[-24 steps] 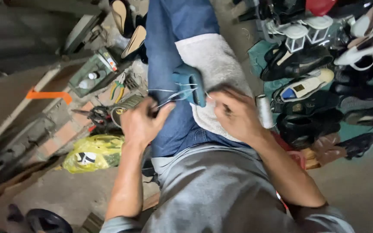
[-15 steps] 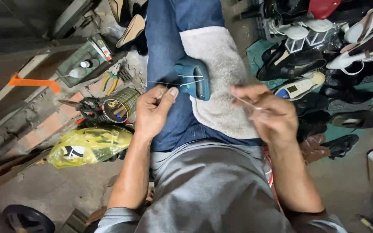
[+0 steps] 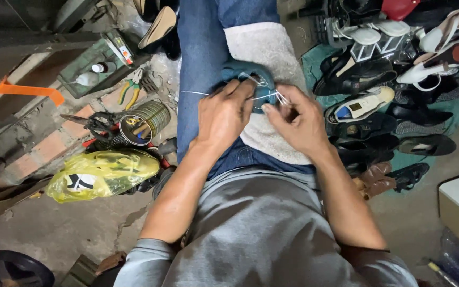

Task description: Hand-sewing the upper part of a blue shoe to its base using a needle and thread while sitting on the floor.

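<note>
Teal shoe [image 3: 240,72] sits on a grey towel [image 3: 264,48] over the lap, w/ white thread [image 3: 264,97] across it. Left hand [image 3: 221,114] presses down on it, fingers curled; right hand [image 3: 296,119] pinches thread tight. Shoe looks light, soft-sided — best held at sole edge; thread thin, prob. slippery.

My left hand [image 3: 223,118] lies palm down, fingers curled; my right hand [image 3: 298,119] pinches beside it, forearms converging.
</note>
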